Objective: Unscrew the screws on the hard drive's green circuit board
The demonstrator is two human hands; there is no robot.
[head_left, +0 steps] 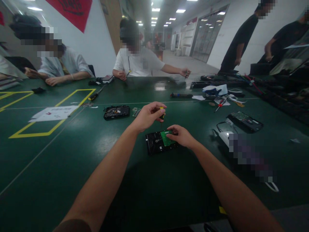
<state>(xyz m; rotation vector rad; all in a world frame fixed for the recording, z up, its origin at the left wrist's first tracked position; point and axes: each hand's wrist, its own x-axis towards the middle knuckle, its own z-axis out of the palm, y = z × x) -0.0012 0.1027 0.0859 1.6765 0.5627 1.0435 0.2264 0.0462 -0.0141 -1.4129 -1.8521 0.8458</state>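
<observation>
A black hard drive (153, 144) lies flat on the green table in front of me, its green circuit board (166, 139) facing up. My left hand (146, 116) is closed round the yellow handle of a small screwdriver (162, 112). The screwdriver stands upright, its thin shaft pointing down at the drive's far edge. Whether the tip touches a screw is too small to tell. My right hand (182, 135) grips the drive's right end, with the thumb on the circuit board and fingers over the far edge.
Another hard drive (117, 112) lies to the left, beside small metal parts (136, 111). To the right are a third drive (245, 121), a white power strip (225, 138) and a red screwdriver (219, 105). A yellow-black screwdriver (93, 96) lies far left. People sit across the table.
</observation>
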